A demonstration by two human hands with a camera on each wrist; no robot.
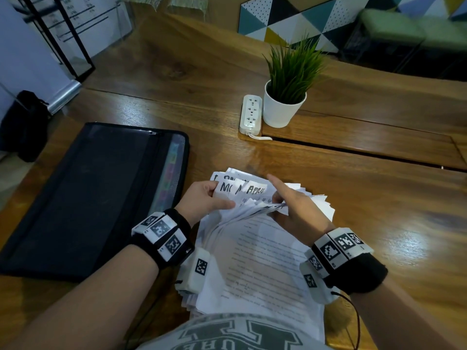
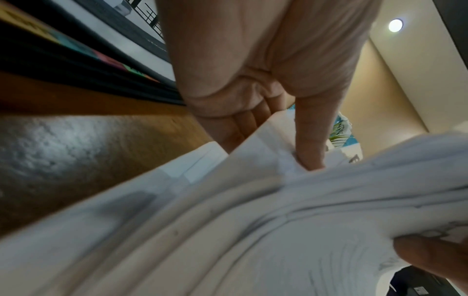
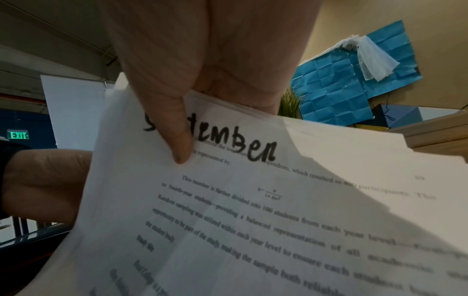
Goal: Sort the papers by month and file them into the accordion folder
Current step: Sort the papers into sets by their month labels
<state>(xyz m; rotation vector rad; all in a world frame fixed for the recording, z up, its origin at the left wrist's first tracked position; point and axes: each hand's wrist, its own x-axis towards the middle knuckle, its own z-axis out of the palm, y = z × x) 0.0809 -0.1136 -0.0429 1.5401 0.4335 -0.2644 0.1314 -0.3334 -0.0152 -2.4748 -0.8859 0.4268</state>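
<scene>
A thick stack of printed papers [image 1: 262,258] lies on the wooden table before me, its far ends lifted and fanned. Handwritten month words show on the raised sheets, one reading APRIL [image 1: 255,190]. My left hand [image 1: 209,198] pinches the fanned top-left corners, thumb on top [image 2: 310,140]. My right hand [image 1: 290,203] grips a bundle of sheets from the right, its index finger stretched out over them. In the right wrist view its thumb [image 3: 174,136] presses a sheet [image 3: 253,210] marked September. The black accordion folder [image 1: 83,198] lies flat to the left, coloured tabs [image 1: 171,173] along its right edge.
A white potted plant [image 1: 285,97] and a white power strip [image 1: 250,114] stand at the back right of the papers. A raised wooden ledge [image 1: 366,137] runs behind them. A black bag [image 1: 22,125] sits on the floor at far left.
</scene>
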